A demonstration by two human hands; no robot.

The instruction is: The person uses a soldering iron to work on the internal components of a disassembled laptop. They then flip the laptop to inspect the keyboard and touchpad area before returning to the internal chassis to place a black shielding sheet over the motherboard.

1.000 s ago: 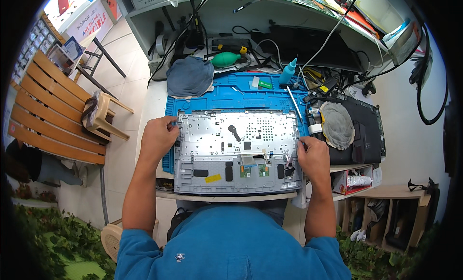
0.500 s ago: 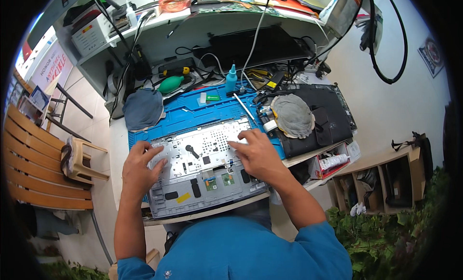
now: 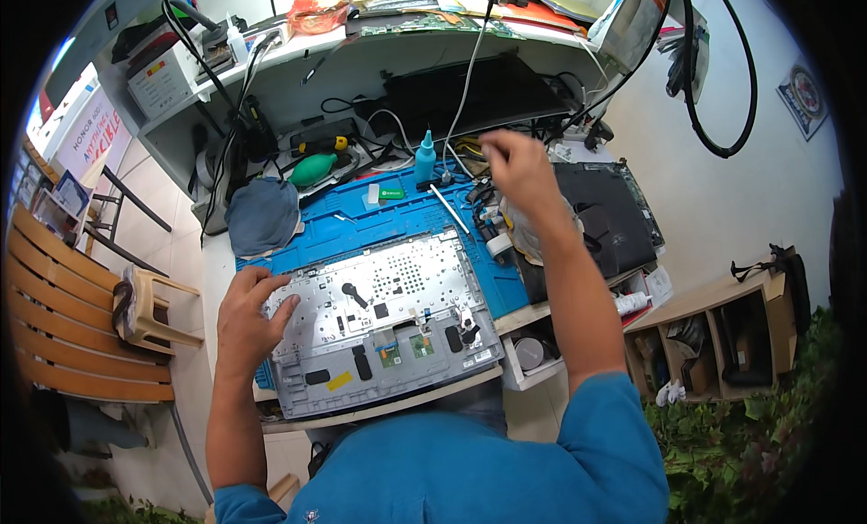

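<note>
A silver laptop top case (image 3: 397, 289), its inner side up, lies at the near edge of the bench. It shows rows of small holes, black pads and a yellow sticker. My left hand (image 3: 247, 318) rests at its left edge, thumb and fingers apart, holding nothing. My right hand (image 3: 526, 176) is raised over the far right of the mat, above a round grey cloth pad (image 3: 526, 240) and tangled cables. Its fingers look bent, but blur hides whether anything is in them. The blue work mat (image 3: 361, 222) shows beyond the top case.
A light blue dropper bottle (image 3: 424, 161), a green air blower (image 3: 312, 169) and a yellow-black screwdriver (image 3: 323, 145) are at the back. A blue-grey cloth pad (image 3: 262, 217) sits left. A black laptop part (image 3: 614, 208) lies right, above an open drawer (image 3: 535, 366). Cables hang overhead.
My right hand has left the top case, moving up and away to the far right. My left hand stays by the left edge. The drawer below is more exposed.
</note>
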